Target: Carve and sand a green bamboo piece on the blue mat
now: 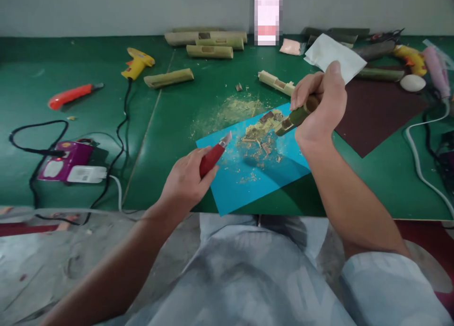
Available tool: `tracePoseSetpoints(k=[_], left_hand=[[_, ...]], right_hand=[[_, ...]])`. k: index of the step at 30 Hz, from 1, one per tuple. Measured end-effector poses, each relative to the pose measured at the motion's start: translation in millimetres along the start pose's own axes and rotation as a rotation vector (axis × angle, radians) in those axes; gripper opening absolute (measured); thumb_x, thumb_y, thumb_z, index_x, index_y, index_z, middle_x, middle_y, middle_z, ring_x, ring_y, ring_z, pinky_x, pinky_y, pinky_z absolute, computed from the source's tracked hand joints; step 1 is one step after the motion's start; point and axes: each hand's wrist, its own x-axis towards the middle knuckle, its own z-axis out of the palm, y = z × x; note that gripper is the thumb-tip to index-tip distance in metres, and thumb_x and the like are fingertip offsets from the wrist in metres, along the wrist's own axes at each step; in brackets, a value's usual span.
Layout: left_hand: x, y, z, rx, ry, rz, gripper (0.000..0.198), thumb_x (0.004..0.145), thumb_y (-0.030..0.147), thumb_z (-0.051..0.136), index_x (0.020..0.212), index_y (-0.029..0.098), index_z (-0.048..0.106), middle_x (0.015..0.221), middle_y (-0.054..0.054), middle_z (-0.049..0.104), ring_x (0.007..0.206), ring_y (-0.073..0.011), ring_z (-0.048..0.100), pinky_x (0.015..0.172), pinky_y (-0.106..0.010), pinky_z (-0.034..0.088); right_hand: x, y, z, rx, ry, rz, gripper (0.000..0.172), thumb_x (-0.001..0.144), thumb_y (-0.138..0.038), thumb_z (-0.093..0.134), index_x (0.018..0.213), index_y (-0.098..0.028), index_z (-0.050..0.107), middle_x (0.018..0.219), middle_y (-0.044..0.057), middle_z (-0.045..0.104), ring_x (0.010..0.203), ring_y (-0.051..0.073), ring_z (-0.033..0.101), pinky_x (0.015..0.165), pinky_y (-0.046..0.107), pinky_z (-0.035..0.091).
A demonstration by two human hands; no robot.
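My left hand is closed round a red-handled craft knife, its short blade pointing up and away over the blue sheet. In my right hand is a short green bamboo tube with an opening cut in its side, tilted above the sheet. A white sheet of paper is pinched at the thumb of that same hand. Pale shavings and dust lie under the tube on the blue sheet and spill onto the green table.
Cut bamboo tubes line the back. A pale bamboo piece lies beyond my right hand. Leftward are a yellow glue gun, an orange cutter and a purple power box with cables. A dark brown sheet lies right.
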Motion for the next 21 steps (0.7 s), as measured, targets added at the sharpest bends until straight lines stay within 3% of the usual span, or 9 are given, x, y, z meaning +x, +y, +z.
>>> tracePoseSetpoints(k=[8,14,17,19,21], left_hand=[[69,-10,-2.0,0.036,-0.009,-0.096,0.037,0.089,0.045,0.06,0.116,0.02,0.061,0.096,-0.01,0.069,0.087,-0.0299,0.066,0.077,-0.038,0.049],[104,-11,-1.9,-0.008,-0.007,-0.182,0.032,0.085,0.047,0.066,0.101,0.02,0.062,0.075,-0.005,0.062,0.073,-0.0253,0.062,0.068,-0.035,0.042],[131,-11,1.7,-0.07,0.161,-0.173,0.03,0.082,0.044,0.069,0.099,0.019,0.063,0.078,-0.002,0.061,0.073,-0.0181,0.057,0.07,-0.033,0.042],[159,-8,3.5,-0.173,0.304,-0.208,0.029,0.081,0.04,0.07,0.098,0.017,0.063,0.078,0.001,0.06,0.071,-0.0123,0.052,0.071,-0.032,0.042],[192,-1,1.9,-0.352,0.364,-0.273,0.03,0.085,0.042,0.063,0.1,0.016,0.061,0.073,0.002,0.057,0.064,-0.0088,0.05,0.066,-0.03,0.041]], right_hand=[[2,3,-1,0.038,0.004,-0.023,0.07,0.093,-0.077,0.027,0.046,-0.03,0.049,0.052,0.003,0.042,0.055,0.02,0.04,0.058,0.038,0.034],[3,2,-1,0.045,0.0,-0.007,0.072,0.09,-0.081,0.028,0.044,-0.029,0.047,0.051,0.003,0.04,0.055,0.019,0.041,0.057,0.037,0.036],[3,6,-4,0.057,-0.05,-0.001,0.07,0.09,-0.081,0.031,0.047,-0.029,0.049,0.052,0.002,0.042,0.055,0.018,0.042,0.057,0.036,0.038],[4,11,-7,0.055,-0.087,0.02,0.067,0.089,-0.08,0.034,0.049,-0.028,0.048,0.053,0.001,0.043,0.054,0.017,0.046,0.056,0.036,0.04],[6,15,-9,0.035,-0.132,0.074,0.064,0.09,-0.078,0.036,0.051,-0.028,0.045,0.053,0.001,0.044,0.055,0.017,0.05,0.056,0.035,0.044]])
